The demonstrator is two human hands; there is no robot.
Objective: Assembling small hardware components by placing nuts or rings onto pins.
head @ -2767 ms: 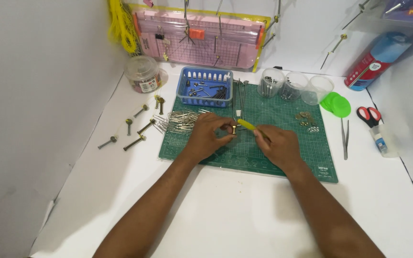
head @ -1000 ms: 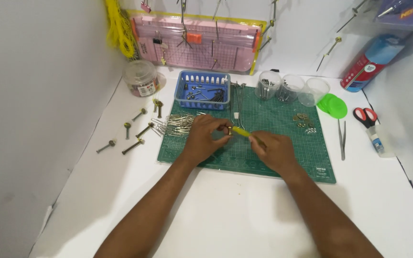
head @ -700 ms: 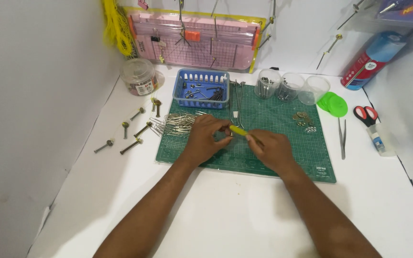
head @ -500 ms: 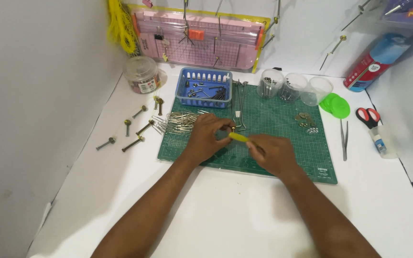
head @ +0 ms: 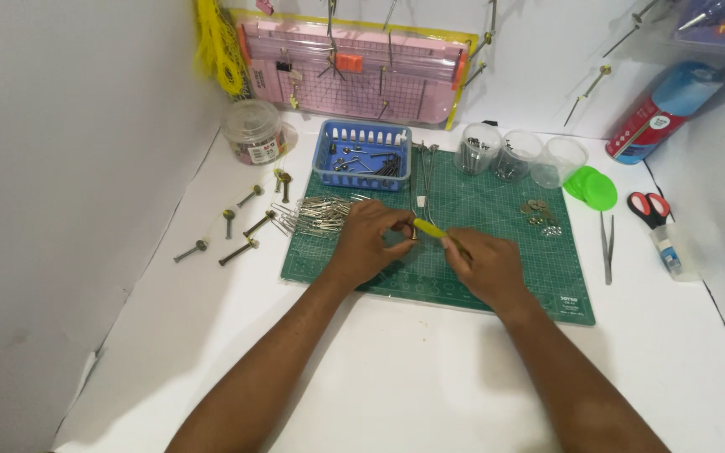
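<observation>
While a slim yellow-handled tool [head: 431, 230] lies slantwise between my hands over the middle of the green cutting mat [head: 497, 201], my right hand [head: 484, 267] closes its fingers on the handle. My left hand [head: 371, 239] pinches a small metal part at the tool's tip; what it is I cannot tell. Loose paper clips [head: 316, 215] lie just left, a blue basket [head: 362, 154] behind, on the white worktop [head: 396, 369].

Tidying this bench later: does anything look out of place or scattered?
Mostly orderly. Several brass-headed bolts lie loose on the white table, off the green cutting mat, and two green round lids sit off their clear plastic cups.
</observation>
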